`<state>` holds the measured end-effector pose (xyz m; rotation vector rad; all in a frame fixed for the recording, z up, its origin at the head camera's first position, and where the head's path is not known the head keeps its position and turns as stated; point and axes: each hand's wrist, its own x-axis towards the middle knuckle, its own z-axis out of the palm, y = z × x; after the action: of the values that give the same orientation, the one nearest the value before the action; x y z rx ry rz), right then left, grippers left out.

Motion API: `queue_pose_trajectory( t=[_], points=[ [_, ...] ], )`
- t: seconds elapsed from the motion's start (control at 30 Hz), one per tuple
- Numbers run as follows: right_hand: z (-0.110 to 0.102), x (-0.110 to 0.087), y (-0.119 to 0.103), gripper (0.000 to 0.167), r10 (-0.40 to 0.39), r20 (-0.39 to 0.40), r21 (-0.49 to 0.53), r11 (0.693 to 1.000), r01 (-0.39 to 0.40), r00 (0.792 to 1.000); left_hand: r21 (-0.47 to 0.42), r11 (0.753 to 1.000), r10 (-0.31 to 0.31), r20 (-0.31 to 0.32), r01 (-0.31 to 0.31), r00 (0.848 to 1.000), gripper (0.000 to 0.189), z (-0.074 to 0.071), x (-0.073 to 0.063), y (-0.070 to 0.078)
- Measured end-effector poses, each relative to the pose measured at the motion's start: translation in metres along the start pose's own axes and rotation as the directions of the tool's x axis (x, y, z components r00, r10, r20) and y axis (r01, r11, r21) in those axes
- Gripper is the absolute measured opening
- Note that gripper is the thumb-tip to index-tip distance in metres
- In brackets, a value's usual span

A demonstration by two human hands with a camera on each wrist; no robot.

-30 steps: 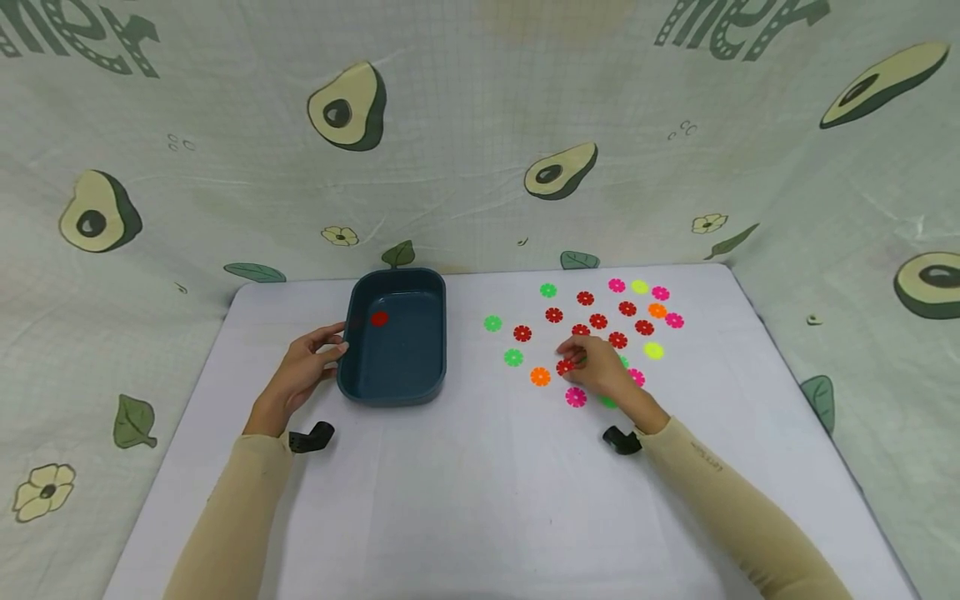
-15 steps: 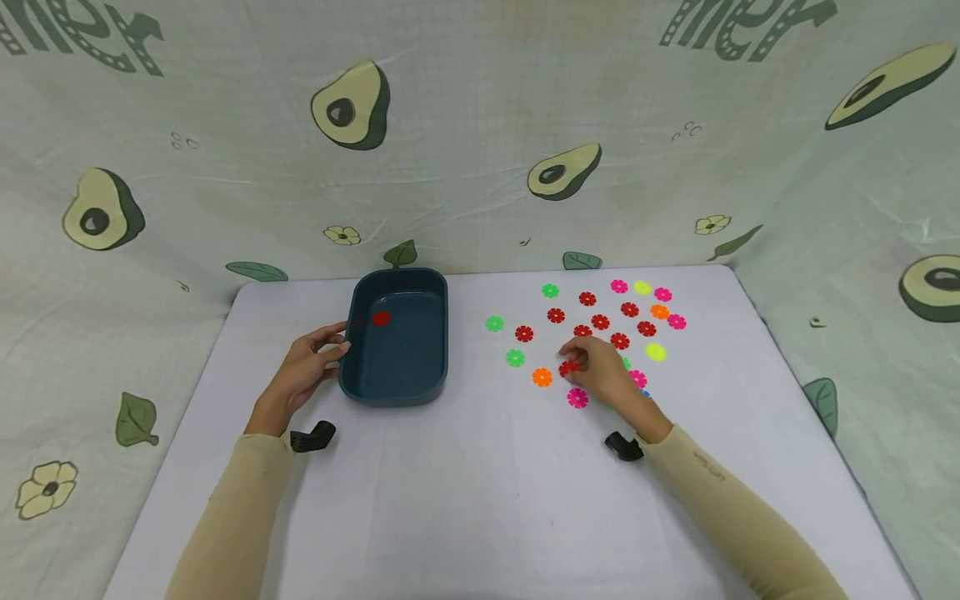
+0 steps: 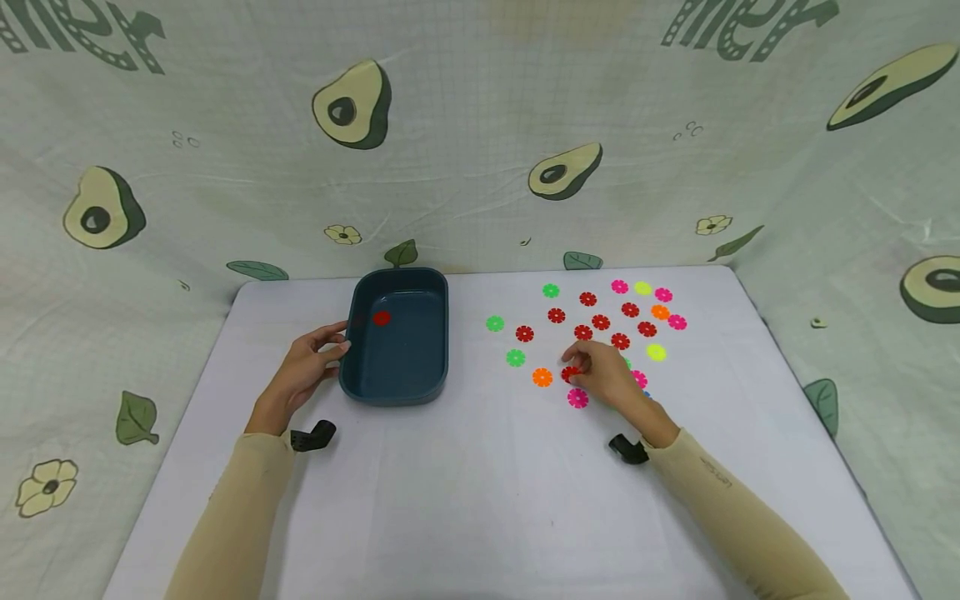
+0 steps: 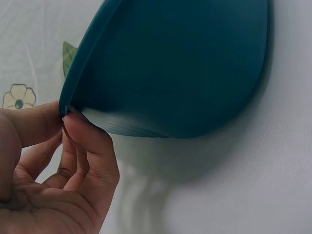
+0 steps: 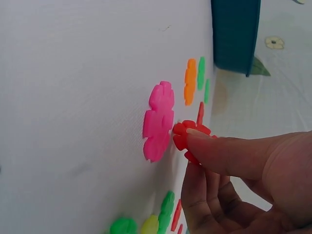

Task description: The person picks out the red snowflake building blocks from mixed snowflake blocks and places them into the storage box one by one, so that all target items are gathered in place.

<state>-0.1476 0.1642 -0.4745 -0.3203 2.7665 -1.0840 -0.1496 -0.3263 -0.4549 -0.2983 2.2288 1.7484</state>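
Observation:
A dark teal plastic tray (image 3: 393, 358) stands on the left half of the table, with one red flower-shaped disc (image 3: 382, 318) inside it. My left hand (image 3: 303, 368) pinches the tray's left rim; in the left wrist view the thumb and fingers (image 4: 90, 134) close on its edge. On the right, my right hand (image 3: 606, 377) pinches another red notched disc (image 5: 184, 132) between thumb and fingertips, low over the table. A pink disc (image 5: 159, 122) lies right beside that held disc in the right wrist view. Part of the held disc is hidden behind the thumb.
Several flat discs lie scattered around the right hand: red (image 3: 620, 342), green (image 3: 516, 357), orange (image 3: 542, 377) and yellow (image 3: 656, 352). A small bit of blue shows beside the right wrist. Patterned cloth (image 3: 465, 167) hangs behind the white table (image 3: 450, 500).
My right hand has shifted slightly toward me with the red disc between its fingertips. The left hand and the tray stay in place.

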Motion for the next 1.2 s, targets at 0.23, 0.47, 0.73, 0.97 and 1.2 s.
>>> queue_pose_trajectory(
  t=[0.23, 0.47, 0.73, 0.97, 1.2],
  points=[
    [0.001, -0.001, -0.005, 0.023, -0.012, 0.007, 0.039, 0.999, 0.011, 1.000, 0.000, 1.000, -0.011, -0.006, 0.011, 1.000, 0.058, 0.000, 0.000, 0.000],
    [0.001, 0.003, -0.013, 0.019, -0.034, -0.007, 0.093, 0.995, 0.035, 0.999, 0.005, 1.000, -0.016, -0.005, 0.016, 1.000, 0.058, -0.001, 0.000, 0.001],
    [0.002, 0.012, -0.023, 0.020, -0.040, 0.003, 0.120, 0.992, 0.039, 0.999, -0.006, 1.000, -0.014, 0.001, 0.014, 1.000, 0.059, -0.001, 0.000, 0.001],
    [0.004, 0.019, -0.035, 0.022, -0.068, -0.001, 0.160, 0.985, 0.067, 0.998, -0.008, 1.000, -0.009, 0.004, 0.009, 1.000, 0.058, -0.002, 0.001, 0.001],
    [0.008, 0.027, -0.047, 0.022, -0.111, -0.018, 0.182, 0.977, 0.113, 0.994, -0.012, 1.000, 0.001, 0.000, -0.001, 1.000, 0.057, -0.002, 0.001, 0.001]
  ],
)
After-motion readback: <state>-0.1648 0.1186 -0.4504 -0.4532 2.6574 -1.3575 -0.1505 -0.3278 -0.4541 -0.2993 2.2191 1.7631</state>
